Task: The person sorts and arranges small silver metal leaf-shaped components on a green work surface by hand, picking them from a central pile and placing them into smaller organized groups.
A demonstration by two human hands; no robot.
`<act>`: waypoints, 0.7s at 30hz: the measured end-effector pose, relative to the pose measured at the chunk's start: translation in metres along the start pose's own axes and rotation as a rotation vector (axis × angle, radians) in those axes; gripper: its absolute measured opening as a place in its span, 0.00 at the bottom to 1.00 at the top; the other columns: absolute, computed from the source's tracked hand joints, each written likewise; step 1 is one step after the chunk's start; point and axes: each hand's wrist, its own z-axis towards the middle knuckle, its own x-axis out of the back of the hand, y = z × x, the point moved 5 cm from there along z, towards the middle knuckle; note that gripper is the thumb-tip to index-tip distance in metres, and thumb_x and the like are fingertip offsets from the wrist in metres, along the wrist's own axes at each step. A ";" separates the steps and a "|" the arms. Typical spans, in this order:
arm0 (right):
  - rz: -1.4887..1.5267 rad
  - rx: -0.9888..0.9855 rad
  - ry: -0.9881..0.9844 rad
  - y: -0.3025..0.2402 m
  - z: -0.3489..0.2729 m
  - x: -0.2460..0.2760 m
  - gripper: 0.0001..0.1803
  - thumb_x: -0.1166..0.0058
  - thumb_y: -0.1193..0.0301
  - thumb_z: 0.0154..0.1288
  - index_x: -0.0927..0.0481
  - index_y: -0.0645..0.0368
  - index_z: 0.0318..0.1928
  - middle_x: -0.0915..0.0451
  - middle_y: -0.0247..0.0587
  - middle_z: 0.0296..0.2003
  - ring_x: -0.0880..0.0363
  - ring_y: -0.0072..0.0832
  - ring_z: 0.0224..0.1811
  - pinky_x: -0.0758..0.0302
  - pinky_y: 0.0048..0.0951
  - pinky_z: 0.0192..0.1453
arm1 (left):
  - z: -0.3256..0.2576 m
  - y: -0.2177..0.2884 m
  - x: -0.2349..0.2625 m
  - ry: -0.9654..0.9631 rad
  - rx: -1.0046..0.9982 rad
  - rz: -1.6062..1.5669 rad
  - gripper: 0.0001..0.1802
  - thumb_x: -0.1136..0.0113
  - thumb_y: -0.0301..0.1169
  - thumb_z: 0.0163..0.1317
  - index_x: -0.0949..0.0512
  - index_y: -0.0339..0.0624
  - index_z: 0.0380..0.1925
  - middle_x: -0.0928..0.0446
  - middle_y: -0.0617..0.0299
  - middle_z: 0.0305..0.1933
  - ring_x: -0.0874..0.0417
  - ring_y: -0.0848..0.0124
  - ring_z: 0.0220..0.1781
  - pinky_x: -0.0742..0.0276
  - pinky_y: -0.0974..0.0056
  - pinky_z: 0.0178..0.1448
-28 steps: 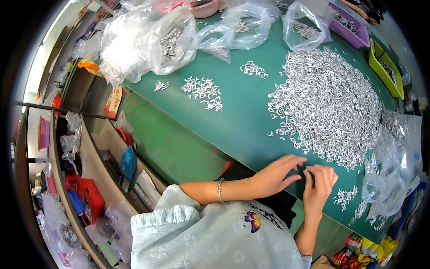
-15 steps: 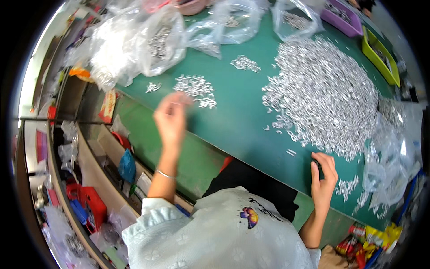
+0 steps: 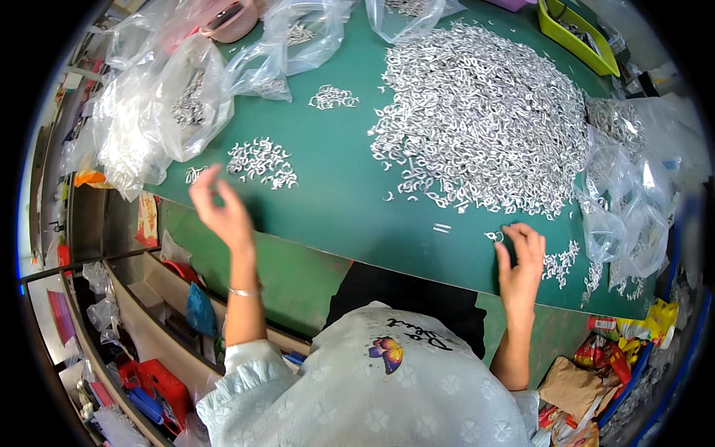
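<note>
My left hand (image 3: 225, 216) hovers at the near left edge of the green table, thumb and forefinger parted, with nothing visible between them. Just beyond its fingertips lies a small cluster of silvery metal pieces (image 3: 195, 175). To its right is a larger group of small curved metal pieces (image 3: 261, 160). At the near right, my right hand (image 3: 523, 261) rests by the table edge, fingers curved and apart from the thumb. A small ring-like metal piece (image 3: 494, 236) lies beside its fingertips. Two thin metal strips (image 3: 442, 228) lie further left.
A big heap of silvery metal pieces (image 3: 484, 119) covers the table's far right. Clear plastic bags (image 3: 194, 97) stand at the left, others (image 3: 625, 201) at the right. A green tray (image 3: 577, 37) and pink basket (image 3: 231, 21) sit far back. Open drawers (image 3: 164, 320) flank me.
My left hand has moved left, from the larger group toward the small cluster, its fingers now spread. My right hand has shifted slightly right, and the ring-like piece now shows beside it. The view has shifted.
</note>
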 end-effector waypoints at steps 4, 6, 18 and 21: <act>0.110 0.074 -0.028 -0.003 -0.005 -0.013 0.14 0.39 0.82 0.56 0.20 0.64 0.45 0.23 0.45 0.42 0.27 0.43 0.43 0.29 0.39 0.49 | -0.068 0.152 -0.036 -0.737 -0.157 -0.472 0.16 0.39 0.14 0.54 0.20 0.36 0.44 0.20 0.53 0.46 0.19 0.59 0.49 0.23 0.61 0.50; 0.060 0.077 0.021 -0.003 0.007 -0.006 0.13 0.39 0.82 0.56 0.20 0.65 0.44 0.24 0.46 0.41 0.27 0.43 0.42 0.29 0.39 0.49 | -0.100 0.191 -0.054 -0.934 -0.306 -0.580 0.20 0.36 0.17 0.54 0.22 0.38 0.49 0.25 0.54 0.56 0.24 0.55 0.57 0.28 0.55 0.59; 0.100 0.133 0.013 -0.007 -0.004 -0.007 0.20 0.39 0.79 0.58 0.23 0.65 0.52 0.25 0.46 0.55 0.28 0.47 0.60 0.31 0.42 0.59 | -0.116 0.192 -0.071 -0.872 -0.326 -0.391 0.11 0.36 0.19 0.54 0.21 0.38 0.38 0.27 0.58 0.40 0.26 0.59 0.40 0.33 0.59 0.43; 0.031 0.123 -0.023 -0.008 0.001 -0.009 0.19 0.39 0.78 0.58 0.22 0.65 0.52 0.23 0.45 0.53 0.28 0.45 0.60 0.33 0.43 0.61 | -0.116 0.192 -0.069 -0.893 -0.308 -0.392 0.11 0.36 0.19 0.54 0.21 0.38 0.39 0.26 0.58 0.40 0.26 0.59 0.40 0.33 0.59 0.43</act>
